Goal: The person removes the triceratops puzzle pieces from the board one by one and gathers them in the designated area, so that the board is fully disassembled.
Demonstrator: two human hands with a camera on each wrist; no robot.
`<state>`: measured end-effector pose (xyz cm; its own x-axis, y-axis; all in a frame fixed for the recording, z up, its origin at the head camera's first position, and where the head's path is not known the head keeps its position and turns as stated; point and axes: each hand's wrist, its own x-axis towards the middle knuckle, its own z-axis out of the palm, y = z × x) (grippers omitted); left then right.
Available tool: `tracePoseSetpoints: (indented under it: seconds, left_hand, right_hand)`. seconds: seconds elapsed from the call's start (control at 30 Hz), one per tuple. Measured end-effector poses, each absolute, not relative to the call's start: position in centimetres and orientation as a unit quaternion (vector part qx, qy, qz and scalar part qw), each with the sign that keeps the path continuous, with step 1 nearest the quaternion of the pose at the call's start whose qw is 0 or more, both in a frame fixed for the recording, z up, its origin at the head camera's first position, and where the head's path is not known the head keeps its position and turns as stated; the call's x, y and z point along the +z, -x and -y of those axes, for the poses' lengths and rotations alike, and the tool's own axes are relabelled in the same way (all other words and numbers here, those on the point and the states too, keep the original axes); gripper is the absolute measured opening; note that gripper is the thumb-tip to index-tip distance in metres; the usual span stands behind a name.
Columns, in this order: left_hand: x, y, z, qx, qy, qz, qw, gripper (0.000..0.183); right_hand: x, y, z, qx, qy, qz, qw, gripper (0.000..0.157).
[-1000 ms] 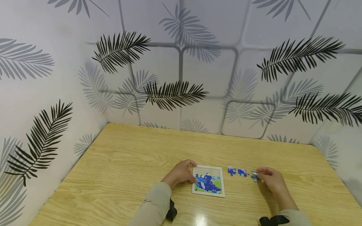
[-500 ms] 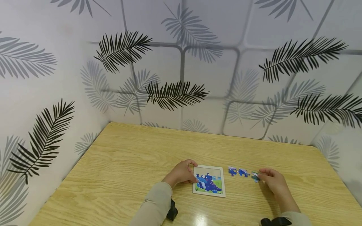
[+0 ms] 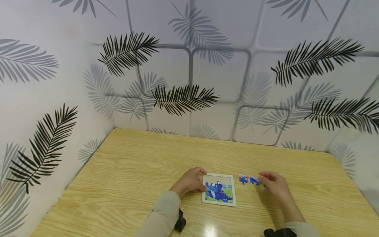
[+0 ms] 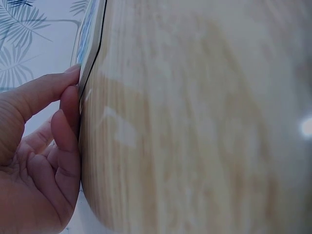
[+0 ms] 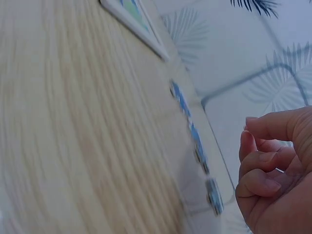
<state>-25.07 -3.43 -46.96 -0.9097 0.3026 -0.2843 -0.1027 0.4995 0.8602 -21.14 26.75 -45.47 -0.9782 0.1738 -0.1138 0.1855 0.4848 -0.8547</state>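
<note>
A square jigsaw board (image 3: 219, 204) with a pale rim lies on the table, its blue dinosaur picture partly filled and its upper part bare. My left hand (image 3: 190, 180) grips the board's left side, thumb over the lower part and a finger at the upper corner; the left wrist view shows the fingertips at the edge. To the right of the board lie two blue jigsaw pieces (image 3: 243, 179) (image 3: 254, 180) in a row. My right hand (image 3: 276, 186) hovers over a third jigsaw piece (image 5: 214, 196), fingers loosely bent, nothing visible between them.
The wood-grain table (image 3: 142, 164) meets a wall (image 3: 219, 75) with a leaf pattern at the back. Black wrist cameras (image 3: 180, 221) sit on both forearms. Light glares off the table near the front.
My right hand has let go of the third piece and moved left above it, partly hiding it. The left hand and the board stay in place.
</note>
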Motion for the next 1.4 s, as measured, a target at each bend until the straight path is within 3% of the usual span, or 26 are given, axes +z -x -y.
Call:
tracePoseSetpoints:
  seconds: [1.03,1.4]
  left_hand:
    - [-47.0,24.9,3.4,0.503,-0.069,-0.836,0.209,0.052]
    - [-46.7,25.1,3.5,0.502,-0.068,-0.837,0.209,0.052]
  right_hand:
    - [-46.8,21.4,-16.0,-0.508,-0.002,-0.86,0.048,0.015]
    - [-47.4,21.6,-14.5,-0.468,0.059,-0.879,0.074,0.022]
